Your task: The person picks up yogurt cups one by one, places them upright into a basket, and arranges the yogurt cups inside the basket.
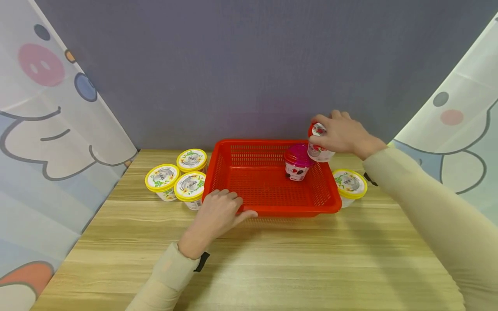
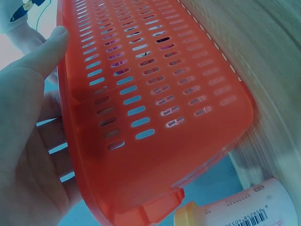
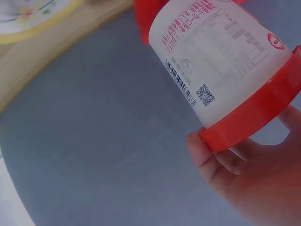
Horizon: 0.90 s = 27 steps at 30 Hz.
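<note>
A red plastic basket [image 1: 268, 210] with slotted sides stands on the table. My left hand [image 1: 220, 211] grips its front left corner, with the thumb lying along the rim; in the left wrist view the fingers [image 2: 49, 141] pass behind the rim. My right hand [image 1: 342, 134] holds a white cup with a red lid [image 1: 320, 154] by the lid, over the basket's back right corner. In the right wrist view this cup [image 3: 221, 61] tilts and shows its printed label and barcode. Inside the basket, on the right, sits a cup with a magenta lid [image 1: 297, 162], tilted.
Left of the basket, three yellow-lidded cups [image 1: 190, 159] stand close together on the wooden table [image 1: 280, 268]. Another yellow-lidded cup [image 1: 350, 183] is at the basket's right side. A grey panel [image 1: 249, 73] rises behind, and printed curtains [image 1: 58, 129] hang at both sides.
</note>
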Tool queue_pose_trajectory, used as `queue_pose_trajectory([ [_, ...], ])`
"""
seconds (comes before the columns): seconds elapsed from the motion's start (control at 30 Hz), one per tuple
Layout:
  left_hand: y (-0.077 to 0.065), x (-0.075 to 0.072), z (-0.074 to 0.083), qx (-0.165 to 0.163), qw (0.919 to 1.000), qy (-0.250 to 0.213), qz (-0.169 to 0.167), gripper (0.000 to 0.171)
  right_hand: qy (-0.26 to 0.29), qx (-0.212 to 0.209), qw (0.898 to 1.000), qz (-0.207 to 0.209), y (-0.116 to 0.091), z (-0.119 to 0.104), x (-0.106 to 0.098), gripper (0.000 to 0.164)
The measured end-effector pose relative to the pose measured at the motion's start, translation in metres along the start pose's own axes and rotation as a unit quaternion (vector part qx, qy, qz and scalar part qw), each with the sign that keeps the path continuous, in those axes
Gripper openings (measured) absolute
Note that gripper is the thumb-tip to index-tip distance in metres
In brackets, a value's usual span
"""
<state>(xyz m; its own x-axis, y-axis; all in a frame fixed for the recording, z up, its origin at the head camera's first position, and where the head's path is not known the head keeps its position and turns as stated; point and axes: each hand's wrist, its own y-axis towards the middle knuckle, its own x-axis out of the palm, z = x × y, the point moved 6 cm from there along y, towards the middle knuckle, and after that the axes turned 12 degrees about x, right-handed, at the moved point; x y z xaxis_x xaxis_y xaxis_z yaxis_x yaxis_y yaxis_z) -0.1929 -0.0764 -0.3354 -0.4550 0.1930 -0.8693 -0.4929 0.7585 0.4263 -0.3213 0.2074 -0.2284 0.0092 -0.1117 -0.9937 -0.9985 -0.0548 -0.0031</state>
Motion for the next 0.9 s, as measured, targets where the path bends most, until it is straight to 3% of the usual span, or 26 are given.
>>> queue_pose_trajectory([
  [0.43, -0.001, 0.000, 0.000, 0.001, 1.0000, 0.003, 0.005, 0.055, 0.018, -0.021, 1.000, -0.007, 0.007, -0.045, 0.000, 0.057],
  [0.9, -0.003, 0.000, 0.002, -0.001, 1.0000, -0.005, -0.007, 0.053, 0.033, -0.050, 0.998, -0.012, 0.024, -0.091, 0.013, 0.057],
])
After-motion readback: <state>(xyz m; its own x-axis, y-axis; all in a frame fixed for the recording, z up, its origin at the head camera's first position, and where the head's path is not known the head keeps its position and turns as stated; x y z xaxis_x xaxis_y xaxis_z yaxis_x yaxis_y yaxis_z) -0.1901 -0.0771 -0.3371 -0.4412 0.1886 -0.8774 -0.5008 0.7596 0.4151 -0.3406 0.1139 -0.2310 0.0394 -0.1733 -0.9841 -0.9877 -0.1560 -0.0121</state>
